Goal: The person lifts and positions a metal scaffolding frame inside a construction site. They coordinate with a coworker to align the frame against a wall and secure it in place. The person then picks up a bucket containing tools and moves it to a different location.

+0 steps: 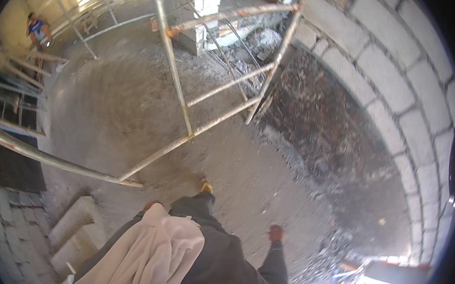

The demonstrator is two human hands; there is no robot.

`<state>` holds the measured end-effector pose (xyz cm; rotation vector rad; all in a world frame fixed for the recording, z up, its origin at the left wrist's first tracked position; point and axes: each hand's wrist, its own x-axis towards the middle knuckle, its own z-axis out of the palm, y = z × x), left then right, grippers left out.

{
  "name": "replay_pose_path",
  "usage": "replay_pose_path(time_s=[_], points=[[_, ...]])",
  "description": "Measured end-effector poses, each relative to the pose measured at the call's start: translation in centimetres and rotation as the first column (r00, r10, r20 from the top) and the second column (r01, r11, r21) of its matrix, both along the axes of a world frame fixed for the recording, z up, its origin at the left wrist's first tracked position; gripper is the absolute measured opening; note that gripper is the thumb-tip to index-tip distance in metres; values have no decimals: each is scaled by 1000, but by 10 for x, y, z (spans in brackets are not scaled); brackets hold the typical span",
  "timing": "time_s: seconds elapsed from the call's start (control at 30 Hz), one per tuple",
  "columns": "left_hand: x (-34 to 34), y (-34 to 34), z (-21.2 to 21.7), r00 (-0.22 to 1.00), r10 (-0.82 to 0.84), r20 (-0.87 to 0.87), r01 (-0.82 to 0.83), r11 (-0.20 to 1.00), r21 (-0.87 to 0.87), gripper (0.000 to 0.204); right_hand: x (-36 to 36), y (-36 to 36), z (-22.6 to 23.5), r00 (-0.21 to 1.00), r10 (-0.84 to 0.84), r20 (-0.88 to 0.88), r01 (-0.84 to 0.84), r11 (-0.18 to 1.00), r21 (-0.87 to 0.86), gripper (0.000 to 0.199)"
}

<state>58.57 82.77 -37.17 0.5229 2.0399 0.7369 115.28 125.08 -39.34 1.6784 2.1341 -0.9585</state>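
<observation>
I am looking down at my own body, in dark clothes, on a dusty concrete floor [247,159]. My right hand [275,233] hangs at the end of a dark sleeve, fingers curled, with nothing visible in it. A white cloth [149,253] drapes over my left arm. Only a small part of my left hand [153,205] shows at the cloth's upper edge, and its grip is hidden. One foot in a yellow sandal [206,186] is stepped forward, just short of the scaffold's lowest bar.
A metal scaffold frame [176,79] stands just ahead, its bars crossing the floor. A grey block wall [402,97] curves along the right, with rubble [339,145] at its foot. Concrete blocks [74,226] lie at lower left. Another person [38,30] stands far off at upper left.
</observation>
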Motion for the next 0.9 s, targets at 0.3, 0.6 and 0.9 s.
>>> replay_pose_path(time_s=[0.3, 0.6, 0.9], points=[[-54, 109, 53, 902, 415, 117, -431, 871, 235, 39, -329, 56, 153, 866, 381, -324, -472, 836, -280, 47], [-51, 156, 454, 713, -479, 512, -206, 554, 806, 60, -515, 184, 270, 515, 656, -551, -511, 752, 418, 39], [25, 251, 583, 850, 444, 282, -377, 139, 916, 25, -672, 216, 314, 154, 977, -148, -646, 213, 733, 69]])
